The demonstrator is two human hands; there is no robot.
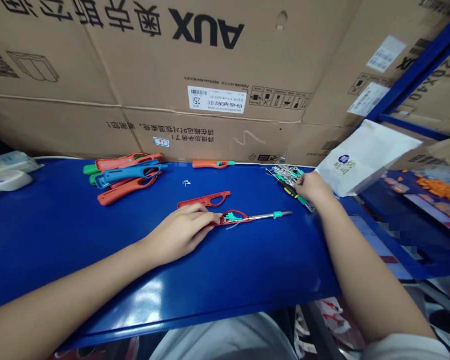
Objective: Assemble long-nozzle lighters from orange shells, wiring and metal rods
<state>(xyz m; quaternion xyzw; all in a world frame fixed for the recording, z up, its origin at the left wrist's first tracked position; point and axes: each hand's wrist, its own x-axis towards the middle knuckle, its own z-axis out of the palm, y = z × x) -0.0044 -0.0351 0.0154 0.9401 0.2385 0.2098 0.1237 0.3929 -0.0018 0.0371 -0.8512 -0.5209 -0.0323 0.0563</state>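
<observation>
My left hand (191, 227) is closed over the handle end of an opened red gas lighter (219, 220) lying on the blue table. Teal inner parts (232, 216) show in its shell, and a metal tube (264, 216) with a teal collar points right. Just behind it lies a loose red handle half (206, 200). Over at the right, my right hand (313, 187) pinches into a pile of metal and teal lighter parts (288, 174). A yellow-and-black tool (288, 189) lies beside those fingertips. Whatever they grip is hidden.
Red, blue and green handle shells (129, 175) are stacked at the back left. An orange lighter (213, 164) lies along the back edge, before a large cardboard box (153, 65). A white paper bag (363, 155) stands at the right, beside a blue metal frame (420, 62).
</observation>
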